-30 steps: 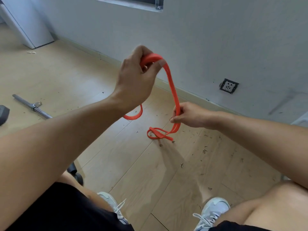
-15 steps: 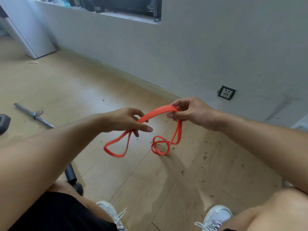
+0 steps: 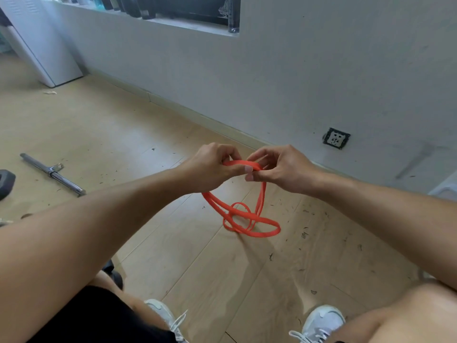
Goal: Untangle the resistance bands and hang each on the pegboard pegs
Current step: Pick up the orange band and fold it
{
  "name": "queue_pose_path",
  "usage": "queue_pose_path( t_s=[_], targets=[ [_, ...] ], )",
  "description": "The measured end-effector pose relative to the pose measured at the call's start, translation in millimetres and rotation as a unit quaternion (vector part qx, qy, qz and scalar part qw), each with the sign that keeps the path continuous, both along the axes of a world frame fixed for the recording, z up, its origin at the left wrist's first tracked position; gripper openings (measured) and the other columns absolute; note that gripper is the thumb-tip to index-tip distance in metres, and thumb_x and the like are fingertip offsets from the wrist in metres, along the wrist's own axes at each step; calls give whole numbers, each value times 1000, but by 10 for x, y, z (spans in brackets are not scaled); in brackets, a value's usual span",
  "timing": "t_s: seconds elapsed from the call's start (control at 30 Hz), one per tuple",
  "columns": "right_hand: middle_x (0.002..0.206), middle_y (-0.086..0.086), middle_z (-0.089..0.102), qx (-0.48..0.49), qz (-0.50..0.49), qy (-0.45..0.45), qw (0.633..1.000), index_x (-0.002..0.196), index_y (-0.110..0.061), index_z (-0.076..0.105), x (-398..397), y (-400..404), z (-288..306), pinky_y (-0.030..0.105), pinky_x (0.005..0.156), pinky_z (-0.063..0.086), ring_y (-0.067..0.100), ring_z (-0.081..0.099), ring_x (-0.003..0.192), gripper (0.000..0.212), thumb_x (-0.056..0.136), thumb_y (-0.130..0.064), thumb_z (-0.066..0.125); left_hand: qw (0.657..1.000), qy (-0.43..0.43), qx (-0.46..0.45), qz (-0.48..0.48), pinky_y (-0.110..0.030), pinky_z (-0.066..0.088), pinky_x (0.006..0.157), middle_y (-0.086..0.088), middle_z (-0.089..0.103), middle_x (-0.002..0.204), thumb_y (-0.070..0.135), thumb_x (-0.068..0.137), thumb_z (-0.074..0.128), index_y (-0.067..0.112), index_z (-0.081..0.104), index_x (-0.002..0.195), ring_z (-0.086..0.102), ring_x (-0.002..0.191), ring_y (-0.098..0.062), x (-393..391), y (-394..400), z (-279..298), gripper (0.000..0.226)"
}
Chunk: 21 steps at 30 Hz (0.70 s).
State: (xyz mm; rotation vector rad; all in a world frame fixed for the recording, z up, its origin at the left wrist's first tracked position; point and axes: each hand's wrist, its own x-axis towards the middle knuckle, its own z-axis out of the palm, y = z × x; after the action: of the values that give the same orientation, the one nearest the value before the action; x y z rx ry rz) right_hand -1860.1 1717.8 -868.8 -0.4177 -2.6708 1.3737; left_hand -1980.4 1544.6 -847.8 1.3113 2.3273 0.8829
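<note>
Head view: left hand (image 3: 210,167) and right hand (image 3: 282,169) pinch the flat orange rubber resistance band (image 3: 241,216) together, tangled loops dangling; no legible writing.

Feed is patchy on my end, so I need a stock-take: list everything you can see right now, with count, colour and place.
resistance band: one, orange, looped and tangled, top pinched in both hands, lower loops hanging toward the floor
metal bar: one, silver, on the floor at left
dark object: one, black, left edge, cut off
wall socket: one, dark frame, low on the grey wall
white cabinet: one, far left corner
wooden floor: light, scattered debris
shoes: two, white
left hand: pinches the band
right hand: pinches the band
</note>
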Motion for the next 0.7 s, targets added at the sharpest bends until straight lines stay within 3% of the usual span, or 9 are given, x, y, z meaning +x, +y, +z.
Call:
queue_pose_path(
  t_s=[0.13,0.3,0.37,0.5,0.63,0.7],
  targets=[
    [92,-9,78,42,-9,17,999,105,-21,74,-14,-1,-11,25,78,60,6,74,87,31,86,-44,79,999,40,8,28,-12,27,43,12,45,58,54,88,69,21,70,89,40,48,-5,21,31,18,33],
    [80,-18,72,90,8,20,996,106,-23,82,-24,-34,4,7,58,46,-9,66,69,20,91,-36,77,992,101,-5,79,-26,35,53,12,56,68,60,86,69,28,71,84,50,62,-7,22,40,26,33],
    [83,-15,73,72,16,5,997,105,-24,81,-33,-40,10,11,65,48,-6,67,74,17,89,-32,79,991,110,5,81,-27,38,55,13,59,71,59,85,71,29,72,84,53,65,-7,7,35,33,29],
    [94,-2,77,22,19,-4,1000,100,-21,72,-35,-31,0,35,87,61,12,75,90,16,88,-26,81,993,87,45,63,-24,36,53,11,58,65,53,86,72,27,74,88,48,55,-6,-2,32,52,26],
    [102,0,77,-4,21,7,1000,108,-17,64,-16,-45,12,32,88,61,13,76,93,25,90,-20,80,991,79,89,52,-14,34,47,11,58,63,51,86,72,27,72,85,46,50,-2,-21,36,77,24],
    [99,2,77,2,11,14,1000,108,-16,64,-21,-48,21,30,85,60,14,76,91,26,89,-21,81,991,79,102,46,-17,40,47,10,61,66,46,87,72,25,71,86,52,54,-5,-18,34,100,22]
  ],
)
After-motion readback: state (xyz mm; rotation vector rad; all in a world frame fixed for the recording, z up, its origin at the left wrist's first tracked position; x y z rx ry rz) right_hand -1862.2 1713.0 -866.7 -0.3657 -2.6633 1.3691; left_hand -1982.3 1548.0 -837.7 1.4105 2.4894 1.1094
